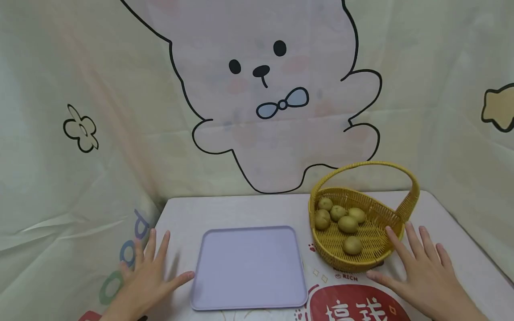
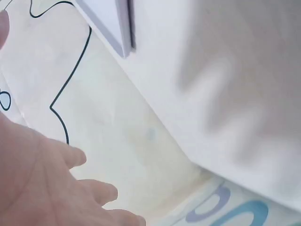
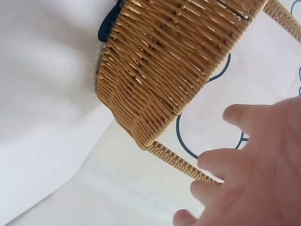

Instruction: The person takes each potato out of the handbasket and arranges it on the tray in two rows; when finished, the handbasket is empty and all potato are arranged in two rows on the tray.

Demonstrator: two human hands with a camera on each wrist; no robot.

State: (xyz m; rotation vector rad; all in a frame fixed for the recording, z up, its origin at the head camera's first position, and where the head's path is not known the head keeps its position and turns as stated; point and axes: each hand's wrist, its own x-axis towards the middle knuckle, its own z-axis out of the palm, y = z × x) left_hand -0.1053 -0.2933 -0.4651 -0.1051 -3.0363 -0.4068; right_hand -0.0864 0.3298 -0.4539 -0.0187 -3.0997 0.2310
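My left hand (image 1: 146, 276) is spread over the table's left side, its thumb overlapping the near left edge of a flat lavender tray (image 1: 249, 269) in the head view. On the right, my right hand (image 1: 425, 272) has its fingers spread beside a yellow woven basket (image 1: 373, 247) with a tall handle. Its index fingertip overlaps the basket's rim in the head view, while the right wrist view shows the fingers (image 3: 221, 162) near the basket side. Several potatoes (image 1: 348, 224) lie inside the basket, mostly toward its left. Neither hand holds anything.
The white table (image 1: 188, 214) carries a printed cover with a red patch (image 1: 357, 303) at the front right. Behind it hangs a pale curtain (image 1: 417, 147) with a cartoon bear, and similar cloth closes off both sides.
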